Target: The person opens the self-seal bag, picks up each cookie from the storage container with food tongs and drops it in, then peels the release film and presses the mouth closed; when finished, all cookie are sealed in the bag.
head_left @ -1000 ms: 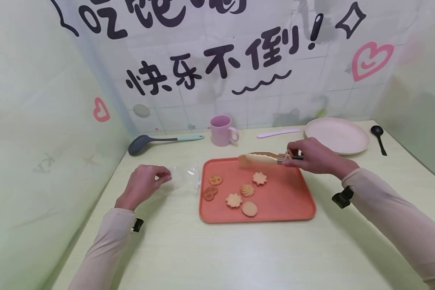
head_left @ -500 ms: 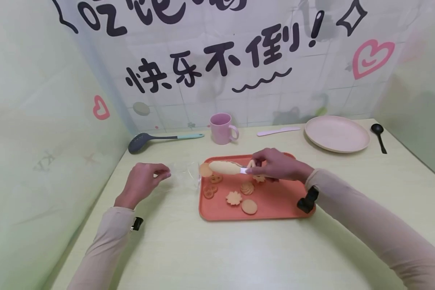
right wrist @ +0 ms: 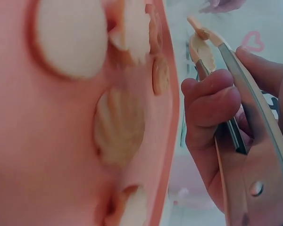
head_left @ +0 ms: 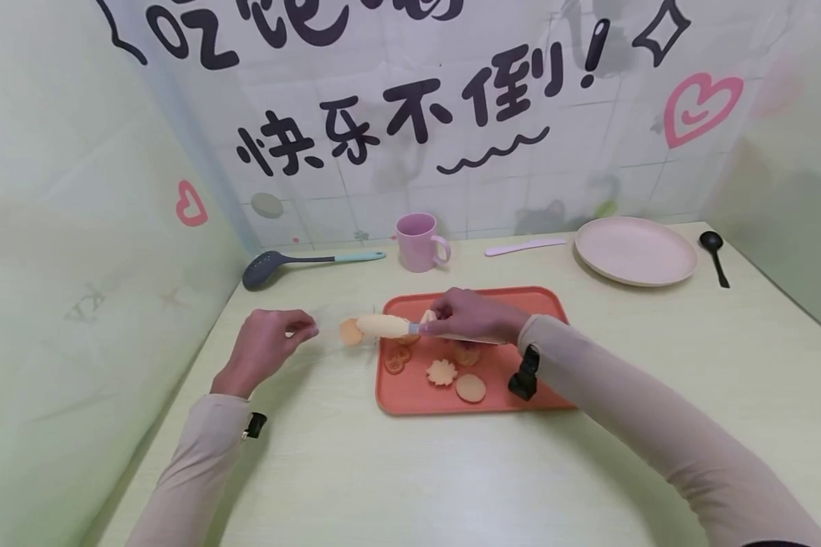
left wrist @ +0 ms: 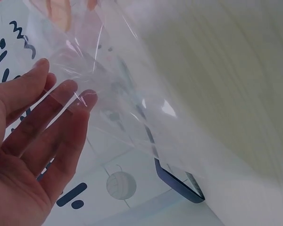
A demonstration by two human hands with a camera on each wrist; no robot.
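Note:
My left hand point(head_left: 263, 346) pinches the edge of a clear plastic bag point(left wrist: 118, 84) between thumb and fingers, left of the coral tray point(head_left: 410, 408). My right hand point(head_left: 475, 315) grips a pair of food tongs point(right wrist: 254, 155) above the tray. At the cream tips of the tongs sits a round tan cookie point(head_left: 350, 332), overlapping the bag's mouth in the head view. On the tray lie a flower-shaped cookie point(head_left: 442, 373), a plain oval cookie point(head_left: 470, 388), a pretzel-shaped cookie point(head_left: 397, 359) and a swirled cookie point(right wrist: 119, 127). The right hand and tongs hide part of the tray.
Along the back of the table stand a slotted spoon point(head_left: 263, 267), a pink mug point(head_left: 417, 245), a pink knife point(head_left: 525, 248), a large pink plate point(head_left: 636, 252) and a black spoon point(head_left: 714, 254). Printed sheets wall in the back and both sides.
The right hand has moved left across the tray with the tongs, bringing the round cookie from the tray's back area to the bag. The left hand has stayed nearly still, holding the bag.

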